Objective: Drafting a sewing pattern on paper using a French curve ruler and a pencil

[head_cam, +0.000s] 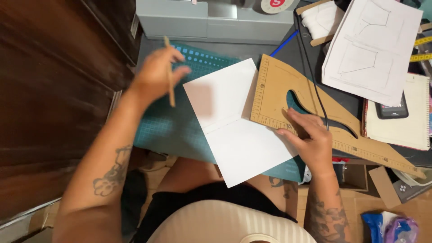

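Note:
A white sheet of paper (234, 121) lies tilted on a teal cutting mat (166, 130), with a straight line across its middle. A wooden triangular pattern ruler (274, 96) with a curved cut-out rests on the paper's right edge. My right hand (308, 139) presses flat on the ruler's lower edge. My left hand (155, 76) hovers over the mat's upper left and holds a thin wooden pencil (169, 76) upright between its fingers, apart from the paper.
A grey sewing machine (211, 20) stands at the back. Pattern drawings on paper (371, 45), a notebook (405, 123) with a phone (392, 109) on it, and a yellow measuring tape (420, 49) lie at the right. A dark wooden panel (54, 90) is at the left.

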